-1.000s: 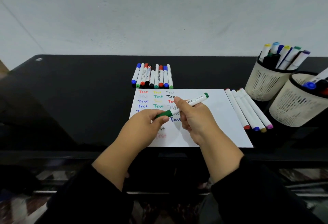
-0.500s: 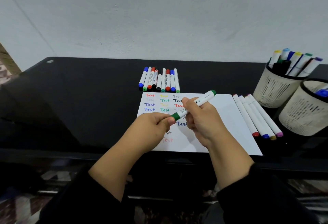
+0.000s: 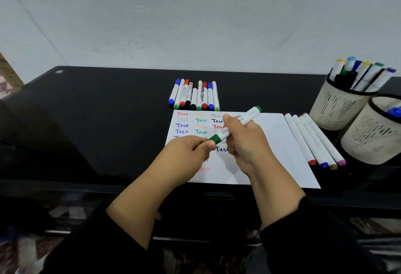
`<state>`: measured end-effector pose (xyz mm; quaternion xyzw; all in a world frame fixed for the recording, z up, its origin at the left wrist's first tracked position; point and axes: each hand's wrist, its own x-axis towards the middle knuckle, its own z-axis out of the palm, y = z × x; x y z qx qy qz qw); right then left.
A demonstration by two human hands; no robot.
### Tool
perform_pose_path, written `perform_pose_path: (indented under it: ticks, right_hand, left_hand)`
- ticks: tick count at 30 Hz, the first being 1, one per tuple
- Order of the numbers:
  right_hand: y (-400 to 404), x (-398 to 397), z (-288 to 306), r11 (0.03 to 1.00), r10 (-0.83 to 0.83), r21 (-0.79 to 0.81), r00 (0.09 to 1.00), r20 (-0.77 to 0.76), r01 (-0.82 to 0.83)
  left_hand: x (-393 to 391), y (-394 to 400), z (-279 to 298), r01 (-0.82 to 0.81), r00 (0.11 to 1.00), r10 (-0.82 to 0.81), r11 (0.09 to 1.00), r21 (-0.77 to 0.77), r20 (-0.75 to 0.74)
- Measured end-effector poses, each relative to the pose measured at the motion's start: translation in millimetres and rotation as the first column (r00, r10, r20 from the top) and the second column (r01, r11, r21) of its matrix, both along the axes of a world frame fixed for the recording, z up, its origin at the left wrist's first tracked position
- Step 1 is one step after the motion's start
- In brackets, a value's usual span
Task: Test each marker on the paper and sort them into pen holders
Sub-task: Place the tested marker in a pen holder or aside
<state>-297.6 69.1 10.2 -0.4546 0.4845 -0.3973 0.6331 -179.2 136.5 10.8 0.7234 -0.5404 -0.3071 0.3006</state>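
Here the two hands meet over the paper [image 3: 271, 143]: the right hand [image 3: 245, 143] wraps the white barrel of the green marker [image 3: 236, 125], and the left hand [image 3: 188, 148] pinches the green cap [image 3: 213, 138] at the marker's near end between thumb and fingers. The marker's long axis runs on a slant, from the cap low and to the left up to its green far end, which points away and to the right, so the cap would come off along that line, toward the left. It hangs above the rows of "Test" words, and the open white space lies just to the right of the hands. Beyond the paper a row of short markers [image 3: 195, 95] lies on the tabletop [image 3: 108, 111]. Four long markers [image 3: 312, 139] lie along the paper's right edge, between it and the two pen holders [image 3: 338, 108], the farther one full of markers. Nothing stands between the hands and the paper.
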Motion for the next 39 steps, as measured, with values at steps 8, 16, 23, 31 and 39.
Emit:
perform_pose_path:
  ticks: [8, 16, 23, 31, 39]
  right_hand:
    - [6.5, 3.3, 3.8, 0.988, 0.129, -0.076, 0.990, -0.062, -0.134]
    - [5.3, 14.9, 3.4, 0.999, -0.042, -0.030, 0.994, -0.096, 0.040]
    - [0.9, 21.6, -1.6, 1.000, -0.020, 0.002, 0.994, -0.105, 0.021]
    - [-25.1, -2.6, 2.8, 0.994, -0.110, 0.029, 0.987, 0.113, 0.108]
    - [-18.2, -2.9, -2.5, 0.994, -0.087, 0.067, 0.993, 0.081, 0.082]
  left_hand:
    - [8.6, 2.2, -0.5, 0.077, 0.881, 0.005, 0.985, 0.154, -0.473]
    - [0.1, -3.6, 0.0, 0.066, 0.984, -0.079, 0.994, 0.090, 0.160]
    - [5.1, -4.4, -4.3, 0.057, 0.971, -0.063, 0.998, 0.032, 0.231]
    - [36.0, 19.8, -7.7, 0.118, 0.865, -0.062, 0.990, 0.082, -0.498]
    - [35.3, 9.0, -10.6, -0.028, 0.998, 0.021, 0.994, 0.106, 0.061]
